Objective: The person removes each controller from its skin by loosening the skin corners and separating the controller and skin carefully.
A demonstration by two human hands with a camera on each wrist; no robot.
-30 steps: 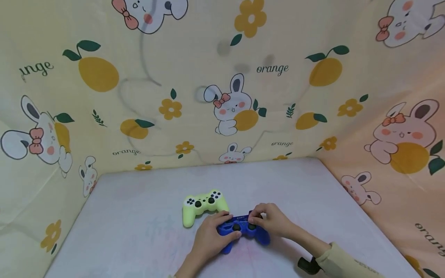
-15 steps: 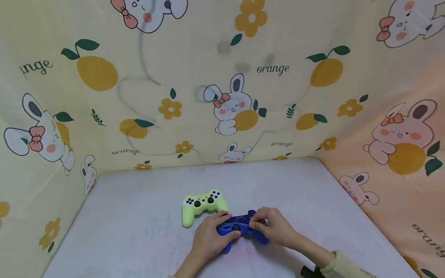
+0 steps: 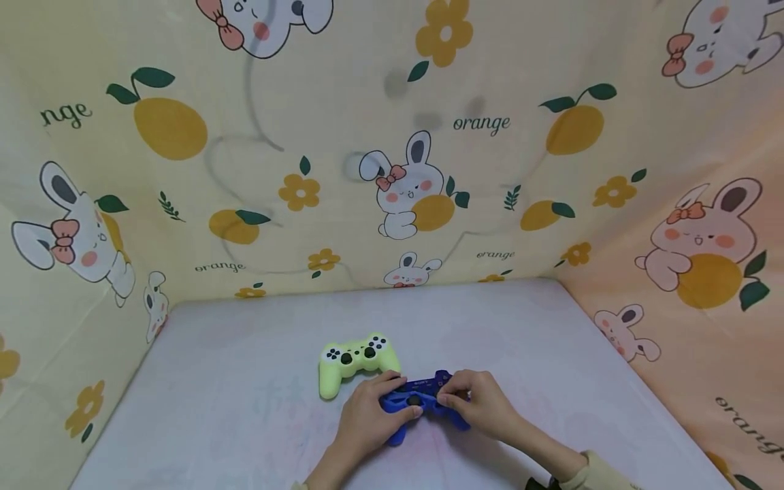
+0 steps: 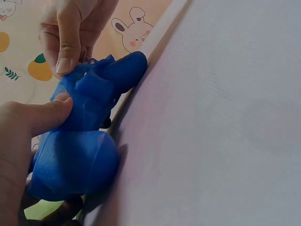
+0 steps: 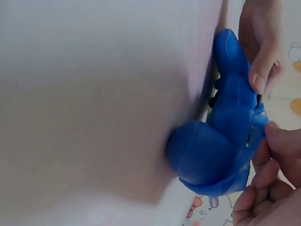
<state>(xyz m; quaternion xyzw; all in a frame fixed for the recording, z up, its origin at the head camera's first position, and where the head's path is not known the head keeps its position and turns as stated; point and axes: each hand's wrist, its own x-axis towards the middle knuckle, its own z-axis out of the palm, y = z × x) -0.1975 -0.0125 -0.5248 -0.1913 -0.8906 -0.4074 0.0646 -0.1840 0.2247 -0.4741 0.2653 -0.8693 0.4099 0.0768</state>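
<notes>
Rabbit-print cloth screens a pale table on three sides, booth-like.

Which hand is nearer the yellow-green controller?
Left. The left hand is right beside the yellow-green controller's right-hand grip, contact unclear. The right hand is farther right, pinching the far side of the blue controller.

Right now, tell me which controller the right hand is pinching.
The blue controller, the one in front; the yellow-green controller lies behind it, away from the right hand.
</notes>
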